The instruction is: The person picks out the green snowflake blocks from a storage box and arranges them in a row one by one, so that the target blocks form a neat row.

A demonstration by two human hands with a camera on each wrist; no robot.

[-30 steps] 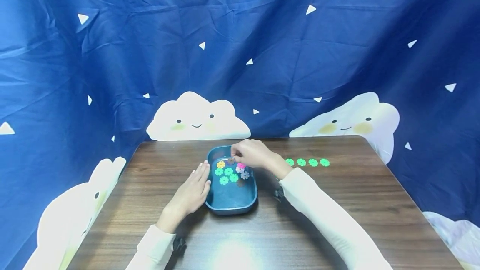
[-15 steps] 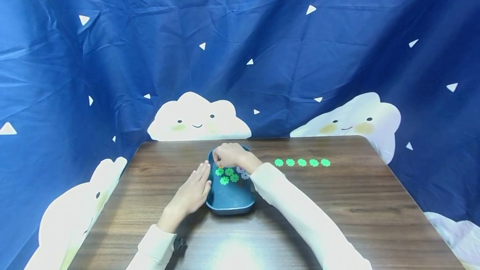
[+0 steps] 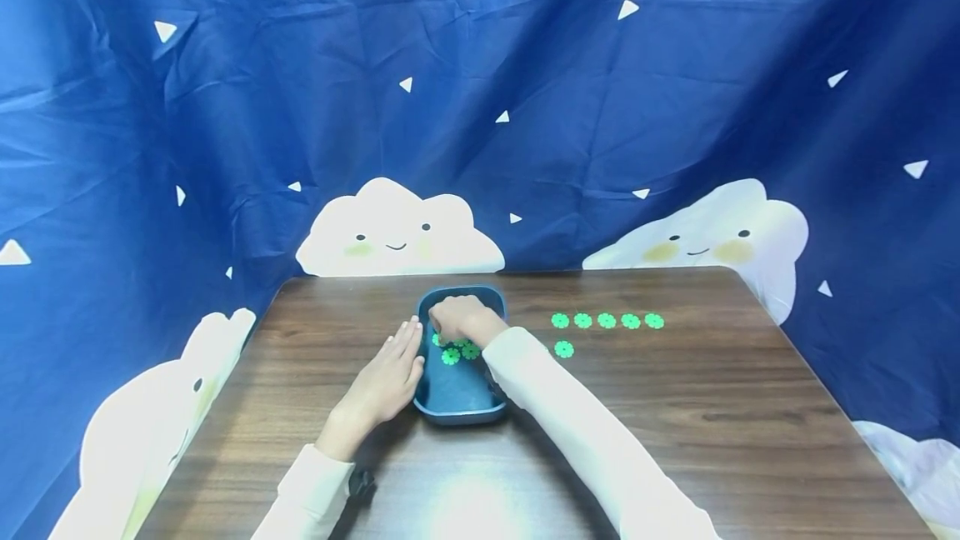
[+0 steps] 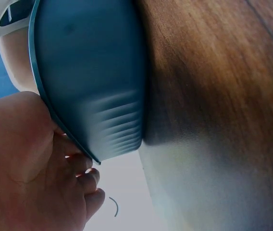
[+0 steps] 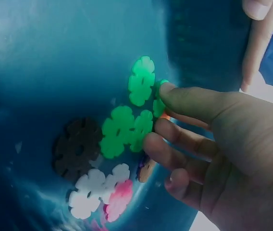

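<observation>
My left hand (image 3: 385, 373) rests with straight fingers along the left rim of a blue tray (image 3: 461, 418). In the left wrist view, the palm lies against the edge of the tray (image 4: 93, 72). My right hand (image 3: 461, 319) reaches down into the tray, hiding part of what lies there. Its thumb and forefinger pinch a green flower-shaped plastic disc (image 5: 159, 103), and the other fingers curl loosely beside it. Several more green flower discs (image 5: 118, 132) lie close by on the tray floor. A dark brown disc (image 5: 77, 149), white discs (image 5: 85, 194) and a pink disc (image 5: 119, 199) sit near them.
On the wooden table (image 3: 712, 423), right of the tray, a row of several green flower discs (image 3: 607, 321) lies near the back. A single green disc (image 3: 564, 349) sits in front of the row's left end. A blue cloud-printed curtain (image 3: 555, 107) hangs behind the table.
My right hand has moved left across the tray, then slightly toward me over the green discs, uncovering the row's left end and the single disc. My left hand stays at the rim.
</observation>
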